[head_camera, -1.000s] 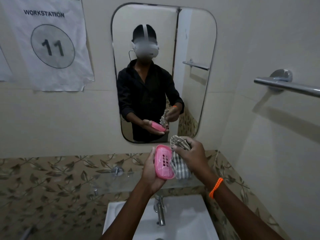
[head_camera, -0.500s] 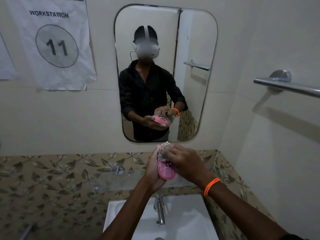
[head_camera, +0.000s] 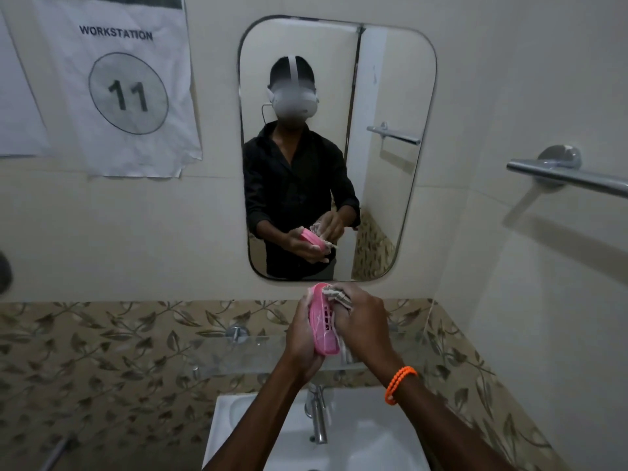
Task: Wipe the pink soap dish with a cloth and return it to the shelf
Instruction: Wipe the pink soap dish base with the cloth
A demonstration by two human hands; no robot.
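- A paper sign (head_camera: 115,86) hangs on the wall left of the mirror (head_camera: 336,147); it reads "WORKSTATION" above a circled "11"; no other writing is legible.
- The left hand (head_camera: 300,338) reaches up from below, fingers curled round the back of the dish (head_camera: 323,322), grasping it on edge with its slotted inside facing right.
- The right hand (head_camera: 362,322) comes in from the lower right, an orange band (head_camera: 400,384) on its wrist; its fingers clench the cloth (head_camera: 336,295) and press it against the dish's open face.
- The dish is off the shelf (head_camera: 217,355), held in the air above the shelf's front edge and above the tap (head_camera: 317,416) and sink (head_camera: 380,440).
- A towel bar (head_camera: 571,176) juts from the right wall.
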